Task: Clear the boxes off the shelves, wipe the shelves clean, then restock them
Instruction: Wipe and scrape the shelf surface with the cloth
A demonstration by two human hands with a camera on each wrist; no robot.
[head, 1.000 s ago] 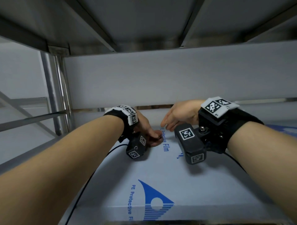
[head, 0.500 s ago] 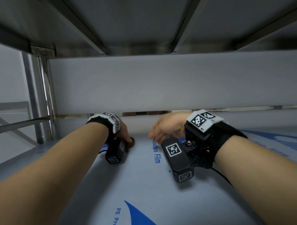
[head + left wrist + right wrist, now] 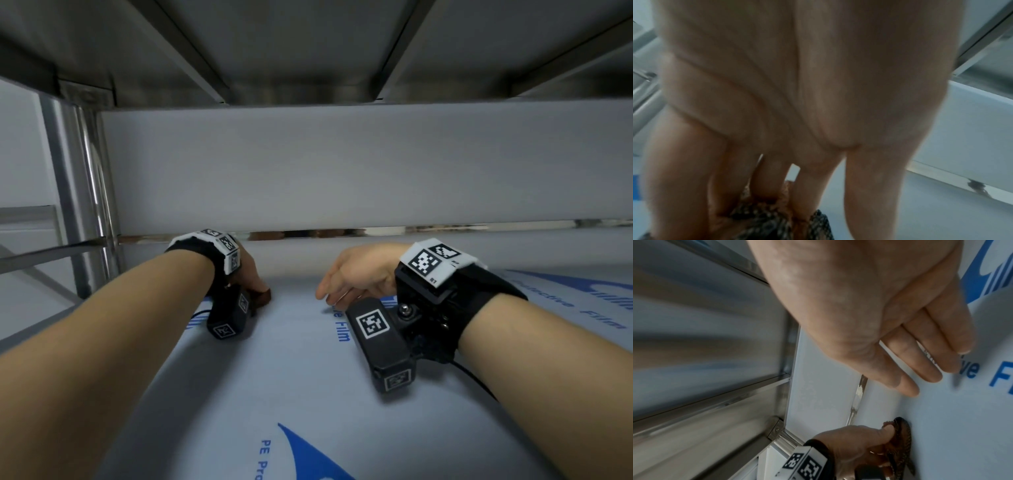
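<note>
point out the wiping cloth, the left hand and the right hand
cloth (image 3: 902, 439): right wrist view, dark patterned fold under the thumb.
left hand (image 3: 248, 274): head view, back of the hand.
right hand (image 3: 359, 274): head view, back of the hand.

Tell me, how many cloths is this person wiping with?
1. A dark patterned cloth is held by the left hand against the shelf. The right hand holds none; any others would be out of view.
</note>
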